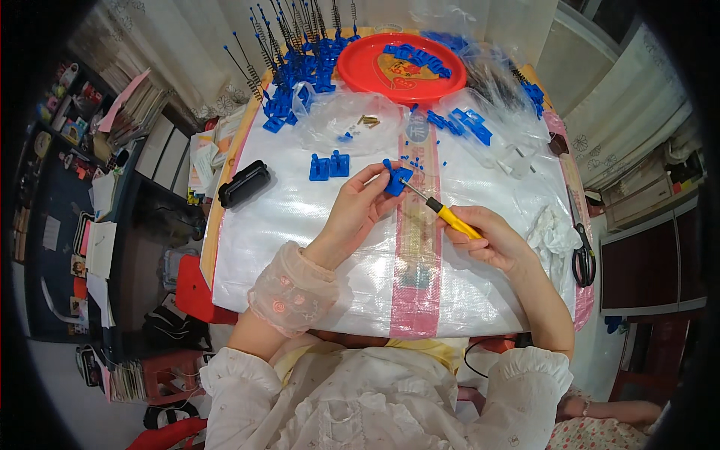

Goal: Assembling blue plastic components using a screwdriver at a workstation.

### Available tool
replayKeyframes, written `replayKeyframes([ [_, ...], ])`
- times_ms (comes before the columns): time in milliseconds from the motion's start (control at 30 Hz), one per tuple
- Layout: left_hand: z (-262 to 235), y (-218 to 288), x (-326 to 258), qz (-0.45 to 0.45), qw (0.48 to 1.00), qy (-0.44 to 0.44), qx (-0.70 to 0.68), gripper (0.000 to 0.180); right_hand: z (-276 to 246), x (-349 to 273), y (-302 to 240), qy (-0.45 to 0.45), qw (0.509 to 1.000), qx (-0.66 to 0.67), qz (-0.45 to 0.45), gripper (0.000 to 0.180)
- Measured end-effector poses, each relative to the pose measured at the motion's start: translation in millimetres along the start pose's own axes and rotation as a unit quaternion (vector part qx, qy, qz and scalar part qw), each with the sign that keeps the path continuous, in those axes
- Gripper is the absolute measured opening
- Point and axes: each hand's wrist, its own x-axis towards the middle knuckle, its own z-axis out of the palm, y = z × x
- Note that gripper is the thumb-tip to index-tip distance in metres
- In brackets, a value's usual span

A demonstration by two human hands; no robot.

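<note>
Above the middle of the table, my left hand pinches a small blue plastic part between thumb and fingers. My right hand is closed round the yellow and black handle of a screwdriver. Its metal shaft points up and left, with the tip at the face of the blue part; whether it sits in a hole I cannot tell. Two similar blue parts lie side by side left of my left hand. Tiny blue pieces are scattered just beyond the held part.
Blue pieces with upright springs crowd the far left. Behind stands a red tray holding blue parts. A clear bag has brass-coloured pieces on it. A black case lies at left, scissors at the right edge. Another person's arm shows lower right.
</note>
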Motion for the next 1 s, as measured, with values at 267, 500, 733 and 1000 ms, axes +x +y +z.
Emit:
replayKeyframes([
  [267, 1, 8, -1, 0.077, 0.974, -0.015, 0.212, 0.024, -6, -2, -4, -0.024, 1.000, 0.015, 0.007, 0.038],
  [500, -1, 12, -4, 0.128, 0.948, -0.037, 0.288, 0.022, -9, 2, -2, -0.040, 0.999, 0.009, 0.004, 0.037],
  [733, -1, -4, 0, 0.059, 0.973, 0.007, 0.223, 0.024, 10, 12, 25, 0.298, 0.526, -0.676, -0.421, 0.014],
  [1000, -2, 4, 1, 0.024, 0.979, 0.023, 0.203, 0.027, 25, 8, 25, 0.255, 0.247, -0.822, -0.446, 0.029],
])
